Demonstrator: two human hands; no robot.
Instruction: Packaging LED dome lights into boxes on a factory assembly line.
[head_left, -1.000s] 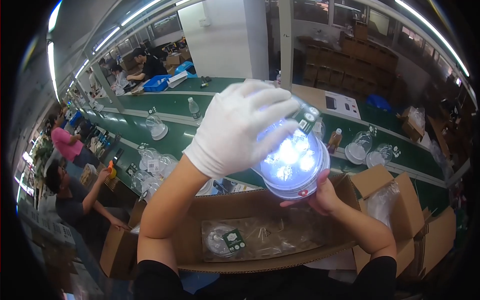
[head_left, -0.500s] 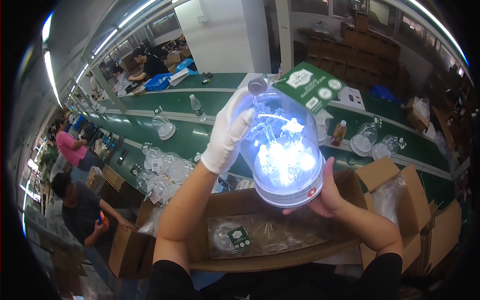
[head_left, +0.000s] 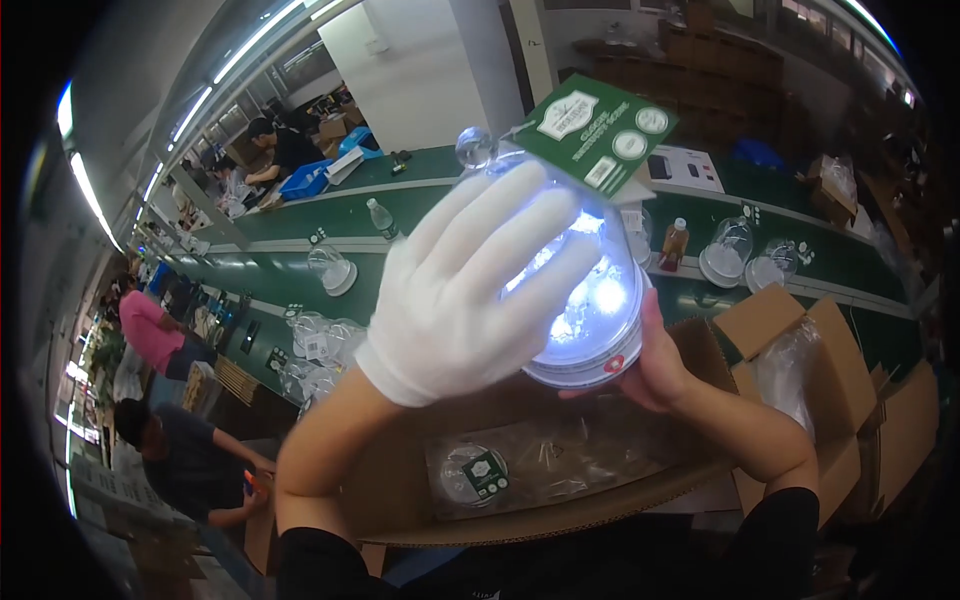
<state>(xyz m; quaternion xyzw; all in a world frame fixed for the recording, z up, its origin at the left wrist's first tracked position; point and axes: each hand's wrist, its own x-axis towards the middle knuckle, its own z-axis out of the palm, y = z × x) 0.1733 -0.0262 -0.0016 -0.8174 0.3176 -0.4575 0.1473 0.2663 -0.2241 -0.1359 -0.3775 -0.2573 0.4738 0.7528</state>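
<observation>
A clear glass-like dome ornament (head_left: pixel 604 296), lit bright white inside, is held up tilted above an open carton. Bare, my right hand (head_left: pixel 657 368) grips its round white base from below at the right. My left hand (head_left: pixel 465 285), in a white glove, lies across the dome's front with fingers stretched and spread, hiding much of the lit figures. A green printed card tag (head_left: pixel 598 135) hangs by the dome's top, beside its round clear knob (head_left: pixel 476 148). Below, inside the long brown carton (head_left: pixel 400 490), another dome (head_left: pixel 460 472) with a green tag stands by clear plastic.
Behind runs a green conveyor table (head_left: pixel 410 275) with several clear domes, a water bottle (head_left: pixel 381 218) and a brown drink bottle (head_left: pixel 673 243). Plastic-wrapped domes (head_left: pixel 325 345) crowd the left. An open carton (head_left: pixel 815 390) flanks my right arm. A co-worker (head_left: pixel 200 460) stands lower left.
My gloved left hand has moved from the dome's upper left side across its front, fingers now spread. My right hand keeps its hold on the base. The view has shifted slightly.
</observation>
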